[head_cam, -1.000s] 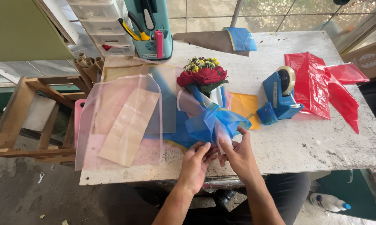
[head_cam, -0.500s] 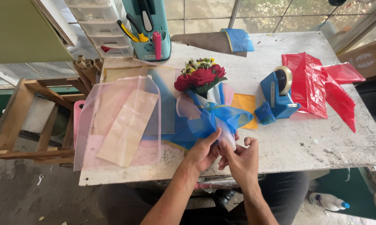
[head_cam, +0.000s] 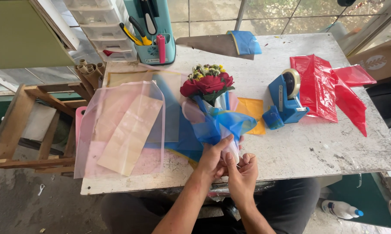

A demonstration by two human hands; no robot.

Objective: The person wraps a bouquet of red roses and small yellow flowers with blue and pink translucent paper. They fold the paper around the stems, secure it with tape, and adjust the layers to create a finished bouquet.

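A small bouquet of red roses (head_cam: 208,83) with tiny yellow flowers lies on the worn white table (head_cam: 316,151), wrapped in blue and clear sheet (head_cam: 223,123). My left hand (head_cam: 213,158) grips the gathered base of the wrap near the table's front edge. Right beside it, my right hand (head_cam: 242,171) pinches the same gathered end, fingers touching the left hand.
Pink and beige translucent sheets (head_cam: 117,130) overhang the table's left edge. A blue tape dispenser (head_cam: 286,100) stands right of the bouquet, with red plastic sheets (head_cam: 329,86) beyond it. A teal tool holder (head_cam: 154,32) stands at the back; a wooden frame (head_cam: 26,125) is left.
Both hands have slid closer together around the base of the wrap, and the blue wrap has been gathered tighter around the stems.
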